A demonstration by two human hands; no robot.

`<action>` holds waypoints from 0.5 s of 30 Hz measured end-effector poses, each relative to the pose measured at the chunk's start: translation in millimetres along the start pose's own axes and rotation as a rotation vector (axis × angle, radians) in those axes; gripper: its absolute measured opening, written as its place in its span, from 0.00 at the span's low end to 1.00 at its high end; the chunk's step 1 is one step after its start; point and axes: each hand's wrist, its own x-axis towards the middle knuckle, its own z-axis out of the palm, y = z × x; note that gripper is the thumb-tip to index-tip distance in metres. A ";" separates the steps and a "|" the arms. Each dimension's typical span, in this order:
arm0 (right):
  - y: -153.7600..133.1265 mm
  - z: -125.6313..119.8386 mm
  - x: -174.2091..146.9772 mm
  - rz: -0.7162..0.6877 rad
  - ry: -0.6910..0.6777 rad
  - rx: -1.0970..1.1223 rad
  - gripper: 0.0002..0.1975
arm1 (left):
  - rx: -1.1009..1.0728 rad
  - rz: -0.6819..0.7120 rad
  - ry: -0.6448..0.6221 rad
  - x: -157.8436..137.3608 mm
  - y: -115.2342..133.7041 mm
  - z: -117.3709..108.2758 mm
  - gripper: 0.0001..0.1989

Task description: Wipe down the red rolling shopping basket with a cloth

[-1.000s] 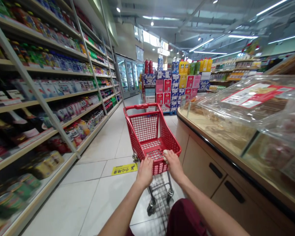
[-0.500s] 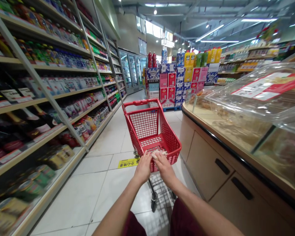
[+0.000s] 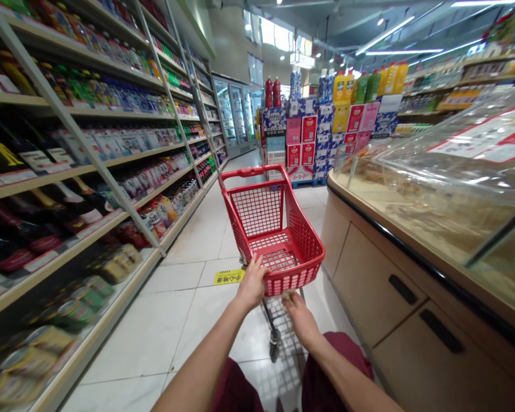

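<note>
A red plastic shopping cart (image 3: 302, 272) stands in front of me, its basket bare inside and its handle at the far end. My left hand (image 3: 253, 283) is closed over the near left corner of the basket rim. Just below the basket's near wall is my right hand (image 3: 301, 317), fingers curled in. A small crumpled pale cloth (image 3: 288, 295) shows at its fingertips, mostly hidden by the hand. Whether the cloth touches the cart's underside, I cannot tell.
Shelves of bottles and cans (image 3: 81, 197) line the left side. A display counter (image 3: 369, 212) with clear covers runs along the right. Stacked drink cartons (image 3: 302, 140) stand ahead, near glass-door fridges (image 3: 236, 111). A yellow floor sticker (image 3: 228, 277) lies left of the cart.
My right hand has moved from the top of the near rim down below the basket, taking the cloth along. My left hand stays at the rim. The view has shifted slightly left.
</note>
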 end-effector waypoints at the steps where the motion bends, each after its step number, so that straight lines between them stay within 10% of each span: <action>1: 2.7 -5.6 1.7 -0.021 0.008 -0.002 0.19 | 0.005 -0.005 0.001 -0.5 0.2 -0.4 0.20; 15: 17.3 -56.5 22.8 -0.101 0.092 -0.067 0.22 | 0.226 -0.070 -0.032 0.8 14.8 -3.1 0.17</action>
